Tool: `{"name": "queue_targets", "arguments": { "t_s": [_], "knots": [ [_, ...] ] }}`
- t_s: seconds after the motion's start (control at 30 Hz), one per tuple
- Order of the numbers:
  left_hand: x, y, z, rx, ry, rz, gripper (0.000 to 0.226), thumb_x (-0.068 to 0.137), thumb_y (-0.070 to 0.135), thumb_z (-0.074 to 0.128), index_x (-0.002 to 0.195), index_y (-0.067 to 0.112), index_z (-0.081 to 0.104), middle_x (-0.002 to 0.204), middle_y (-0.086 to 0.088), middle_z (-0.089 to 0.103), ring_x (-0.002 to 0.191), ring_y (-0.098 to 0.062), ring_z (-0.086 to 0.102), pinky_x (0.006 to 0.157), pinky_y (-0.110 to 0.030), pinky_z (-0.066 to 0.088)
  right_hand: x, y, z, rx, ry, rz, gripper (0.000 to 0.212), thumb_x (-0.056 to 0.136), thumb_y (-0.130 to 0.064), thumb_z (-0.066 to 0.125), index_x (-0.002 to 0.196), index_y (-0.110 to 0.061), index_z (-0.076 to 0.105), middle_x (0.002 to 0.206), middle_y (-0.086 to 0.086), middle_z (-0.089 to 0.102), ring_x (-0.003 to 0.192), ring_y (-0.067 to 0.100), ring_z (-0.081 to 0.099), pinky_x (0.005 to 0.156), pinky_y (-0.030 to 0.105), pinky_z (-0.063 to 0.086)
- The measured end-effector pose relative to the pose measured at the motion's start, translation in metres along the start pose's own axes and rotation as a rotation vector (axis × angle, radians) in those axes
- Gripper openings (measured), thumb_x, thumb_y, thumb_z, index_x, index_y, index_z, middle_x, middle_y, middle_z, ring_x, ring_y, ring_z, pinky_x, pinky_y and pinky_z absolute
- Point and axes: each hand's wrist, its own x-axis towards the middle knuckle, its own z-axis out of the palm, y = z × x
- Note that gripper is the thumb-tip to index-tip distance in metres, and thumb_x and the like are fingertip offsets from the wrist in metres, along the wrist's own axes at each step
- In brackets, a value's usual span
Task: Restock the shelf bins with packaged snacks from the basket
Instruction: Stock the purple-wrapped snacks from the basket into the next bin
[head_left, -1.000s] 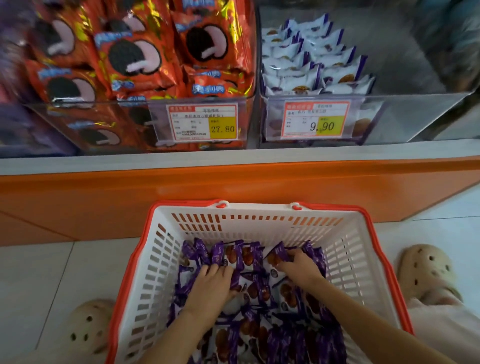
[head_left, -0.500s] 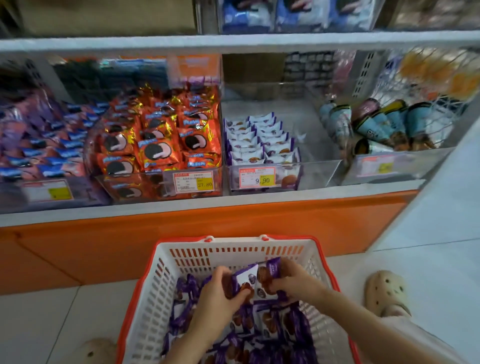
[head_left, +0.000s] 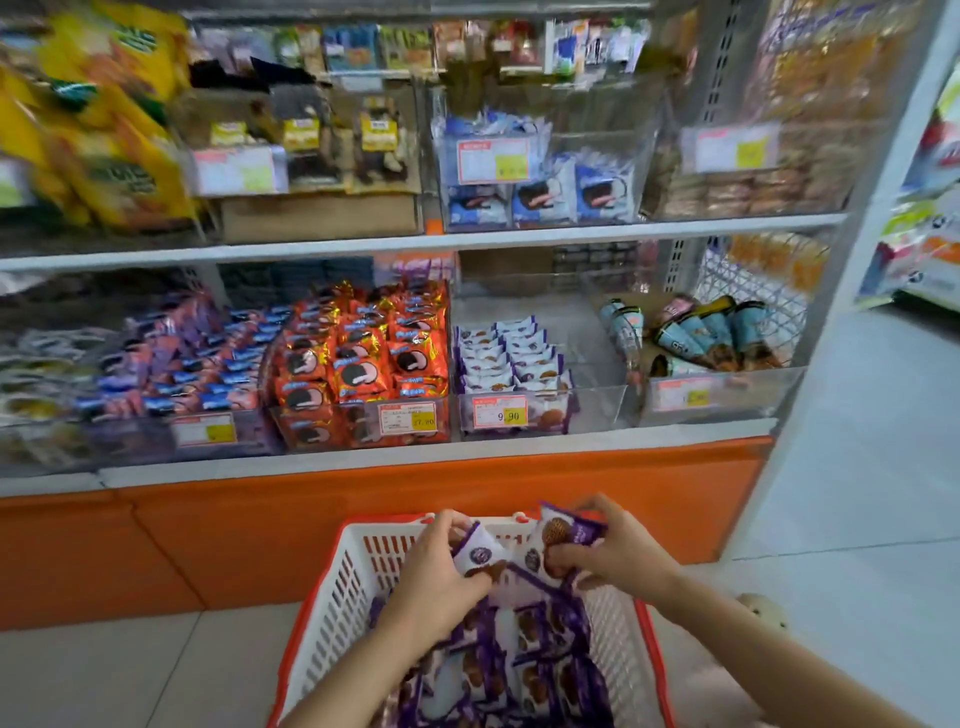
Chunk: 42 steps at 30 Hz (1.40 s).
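Both hands hold purple snack packets (head_left: 480, 553) above the basket (head_left: 332, 608), lower centre.
Left hand (head_left: 436, 587) and right hand (head_left: 618, 558) each pinch part of a loose bunch. Risk: slick wrappers slide apart and packets drop short of the part-filled 9.90 bin (head_left: 597, 410), mid-frame.

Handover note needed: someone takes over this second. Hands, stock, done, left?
Left hand: grips one purple-and-white packet over the basket's far end.
Right hand: grips the right-hand packets, same kind; count unclear.
Basket: on the floor before the shelf, with many loose packets inside.
9.90 bin: shelved packets of that kind fill its left part; its right part is bare.
Done: a handful is lifted.
Left: set them in the 9.90 bin, then repeat until the basket is empty.
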Motion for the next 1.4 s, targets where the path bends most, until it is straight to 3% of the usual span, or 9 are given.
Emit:
{"name": "queue_targets", "arguments": {
  "t_s": [0.2, 0.37, 0.6, 0.67, 0.8, 1.0, 1.1, 1.2, 1.4],
  "knots": [
    [-0.005, 0.028, -0.044, 0.104, 0.101, 0.129, 0.031, 0.081, 0.019, 0.069, 0.09, 0.035, 0.044, 0.086, 0.012, 0.057, 0.076, -0.004, 0.057, 0.059, -0.016, 0.045, -0.022, -0.027, -0.012, 0.097, 0.0, -0.067, 0.039, 0.078, -0.01, 0.075, 0.107, -0.018, 0.051, 0.1, 0.005, 0.068, 0.082, 0.017, 0.071, 0.066, 0.029, 0.059],
    [-0.003, 0.03, -0.088, 0.146, 0.187, 0.182, 0.033, 0.077, 0.009, 0.069, 0.087, 0.028, 0.043, 0.087, 0.006, 0.059, 0.063, -0.005, 0.06, 0.044, -0.013, 0.037, -0.021, -0.044, -0.013, 0.102, 0.039, -0.082, 0.03, 0.079, -0.012, 0.074, 0.103, -0.012, 0.056, 0.092, 0.008, 0.072, 0.076, 0.018, 0.072, 0.068, 0.031, 0.058],
    [-0.003, 0.011, -0.139, 0.177, 0.335, 0.279, 0.034, 0.075, 0.02, 0.079, 0.09, 0.03, 0.05, 0.09, 0.025, 0.054, 0.083, 0.004, 0.058, 0.062, -0.018, 0.052, 0.013, -0.055, -0.012, -0.011, 0.122, -0.083, 0.035, 0.076, -0.016, 0.078, 0.103, -0.015, 0.056, 0.093, 0.007, 0.071, 0.075, 0.017, 0.071, 0.062, 0.025, 0.054],
    [0.001, 0.007, -0.148, 0.2, 0.361, 0.28, 0.035, 0.076, 0.023, 0.079, 0.091, 0.033, 0.049, 0.089, 0.023, 0.055, 0.079, 0.007, 0.057, 0.059, -0.018, 0.052, 0.022, -0.058, -0.017, -0.05, 0.162, -0.083, 0.035, 0.079, -0.02, 0.076, 0.105, -0.015, 0.054, 0.092, 0.005, 0.069, 0.074, 0.015, 0.069, 0.057, 0.02, 0.049],
    [0.022, 0.011, -0.153, 0.216, 0.404, 0.309, 0.034, 0.08, 0.023, 0.075, 0.1, 0.032, 0.049, 0.1, 0.009, 0.06, 0.088, -0.007, 0.059, 0.061, -0.009, 0.041, 0.038, -0.071, -0.03, -0.086, 0.255, -0.096, 0.037, 0.083, -0.024, 0.071, 0.11, -0.016, 0.047, 0.094, 0.002, 0.058, 0.075, 0.012, 0.062, 0.054, 0.018, 0.045],
    [0.076, 0.045, -0.132, 0.193, 0.417, 0.386, 0.034, 0.082, 0.02, 0.073, 0.101, 0.026, 0.045, 0.103, 0.011, 0.052, 0.081, 0.002, 0.048, 0.062, -0.002, 0.038, 0.068, -0.087, -0.061, -0.232, 0.419, -0.203, 0.043, 0.087, -0.029, 0.066, 0.122, -0.012, 0.047, 0.104, 0.003, 0.056, 0.076, 0.009, 0.052, 0.06, 0.025, 0.039],
    [0.116, 0.056, -0.118, 0.205, 0.416, 0.397, 0.034, 0.084, 0.023, 0.072, 0.105, 0.025, 0.045, 0.112, 0.009, 0.052, 0.092, -0.001, 0.047, 0.062, -0.006, 0.038, 0.093, -0.094, -0.074, -0.323, 0.464, -0.235, 0.045, 0.089, -0.03, 0.063, 0.126, -0.011, 0.047, 0.106, 0.001, 0.056, 0.079, 0.012, 0.053, 0.059, 0.024, 0.041],
    [0.158, 0.064, -0.108, 0.231, 0.397, 0.431, 0.033, 0.085, 0.024, 0.07, 0.107, 0.023, 0.046, 0.106, 0.013, 0.047, 0.095, -0.004, 0.048, 0.067, -0.011, 0.036, 0.13, -0.101, -0.084, -0.475, 0.514, -0.255, 0.043, 0.09, -0.032, 0.063, 0.124, -0.01, 0.048, 0.116, 0.007, 0.057, 0.093, 0.019, 0.052, 0.072, 0.029, 0.04],
    [0.236, 0.079, -0.103, 0.408, 0.375, 0.511, 0.033, 0.087, 0.026, 0.067, 0.113, 0.021, 0.048, 0.118, 0.004, 0.054, 0.106, -0.018, 0.054, 0.087, -0.031, 0.041, 0.218, -0.113, -0.098, -0.665, 0.57, -0.226, 0.049, 0.093, -0.041, 0.056, 0.13, -0.01, 0.044, 0.129, 0.012, 0.052, 0.116, 0.03, 0.051, 0.087, 0.035, 0.041]
  ]
}}
